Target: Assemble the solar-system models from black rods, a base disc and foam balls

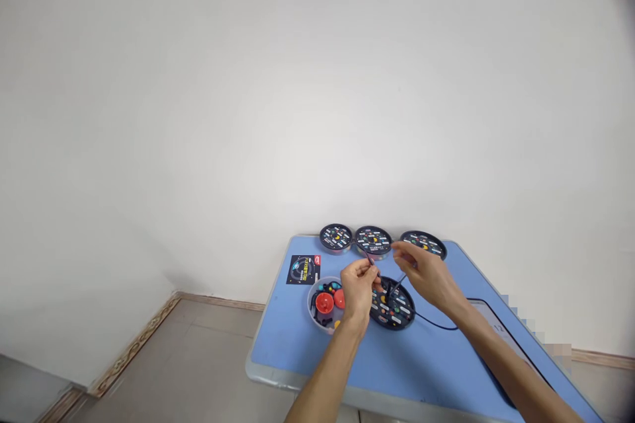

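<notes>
My left hand [358, 287] is closed in a pinch on a thin dark rod [368, 255], which sticks up and to the left past the fingertips. To its right, my right hand [421, 269] is raised with thumb and fingers pinched together; what lies between them is too small to make out. Below both hands sits a round black tray [403, 318] printed with coloured planets and white labels. Dark thin parts rise from its middle, one slanting up toward my right hand. Partly behind my left wrist stands a clear round bowl [311, 318] holding red half-shells [324, 303] and small black pieces.
Three similar round black trays [336, 236] line the table's back edge by the wall. A dark printed card [303, 269] lies at the left. On the right, a tablet-like panel [501, 330] lies under my right forearm, with a black loop [436, 326] beside it on the blue table [288, 344].
</notes>
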